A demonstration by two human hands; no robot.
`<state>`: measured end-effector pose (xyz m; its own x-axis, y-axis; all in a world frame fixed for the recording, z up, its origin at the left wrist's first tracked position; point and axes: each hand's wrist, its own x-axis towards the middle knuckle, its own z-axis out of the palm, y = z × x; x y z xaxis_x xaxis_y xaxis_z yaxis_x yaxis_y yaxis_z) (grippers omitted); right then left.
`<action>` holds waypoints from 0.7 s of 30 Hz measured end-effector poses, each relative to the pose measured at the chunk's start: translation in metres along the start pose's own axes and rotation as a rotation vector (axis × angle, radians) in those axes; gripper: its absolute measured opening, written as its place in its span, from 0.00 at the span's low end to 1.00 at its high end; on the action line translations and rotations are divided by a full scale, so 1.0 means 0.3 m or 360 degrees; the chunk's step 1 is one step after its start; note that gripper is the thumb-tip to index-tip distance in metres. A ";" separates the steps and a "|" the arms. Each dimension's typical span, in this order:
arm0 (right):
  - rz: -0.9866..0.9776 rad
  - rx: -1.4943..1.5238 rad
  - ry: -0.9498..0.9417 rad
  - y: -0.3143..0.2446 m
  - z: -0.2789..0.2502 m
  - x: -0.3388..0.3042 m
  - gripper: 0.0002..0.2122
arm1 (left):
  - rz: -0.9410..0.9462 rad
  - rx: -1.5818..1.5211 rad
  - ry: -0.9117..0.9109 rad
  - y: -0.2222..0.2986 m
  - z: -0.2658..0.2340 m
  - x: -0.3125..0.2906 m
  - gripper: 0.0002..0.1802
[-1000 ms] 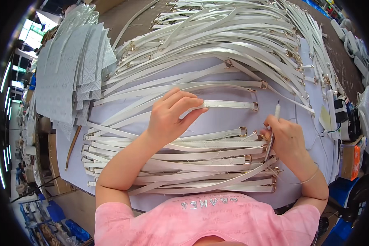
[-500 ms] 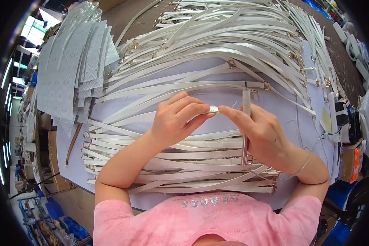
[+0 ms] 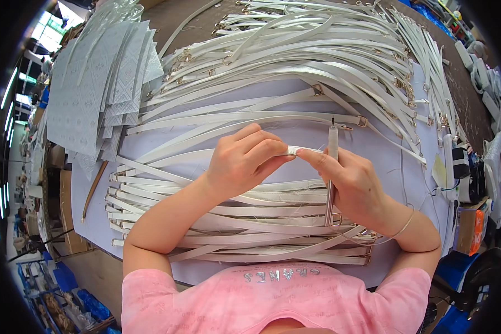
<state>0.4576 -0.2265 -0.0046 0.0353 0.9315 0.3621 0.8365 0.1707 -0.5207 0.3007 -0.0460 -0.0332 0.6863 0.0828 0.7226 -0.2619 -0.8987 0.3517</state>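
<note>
My left hand [image 3: 245, 158] is closed in a pinch on a narrow white strap [image 3: 291, 150], whose small bright section shows between my fingertips. My right hand [image 3: 355, 177] touches the strap's other side with its index fingertip. Upright in that same hand is a slim pen-like tool [image 3: 333, 143] with a white-wrapped grip, a metal lower shaft and a thin dark tip pointing away from me. A thin pale cord [image 3: 404, 225] curves around my right wrist from near the tool's lower end. More white straps with gold-coloured buckles lie under both forearms.
A big heap of white buckled straps [image 3: 295, 50] covers the table's far side. Grey patterned sheets [image 3: 80, 100] stack at the far left, near a brown strip [image 3: 94, 189]. Loose threads and a black-and-white boxy item [image 3: 460, 155] are at the right.
The whole view has shifted slightly. My right index fingertip now lies further over the strap, and less of its bright face shows. Both hands keep their grips.
</note>
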 end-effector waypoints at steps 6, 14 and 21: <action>-0.0014 0.0017 0.0031 0.004 0.012 -0.001 0.28 | -0.0004 0.0017 -0.0037 0.005 -0.006 0.001 0.16; 0.0017 0.0110 0.0080 0.007 0.035 -0.001 0.22 | -0.0015 0.0026 -0.0008 0.009 0.001 -0.006 0.17; 0.0637 0.1118 0.1113 0.082 -0.057 0.054 0.09 | 0.0150 0.0032 -0.0157 0.046 0.015 -0.043 0.16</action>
<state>0.4881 -0.2126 0.0017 0.7300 0.6076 0.3129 0.1998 0.2482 -0.9479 0.2913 -0.0615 -0.0403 0.7230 -0.0440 0.6895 -0.3153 -0.9090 0.2726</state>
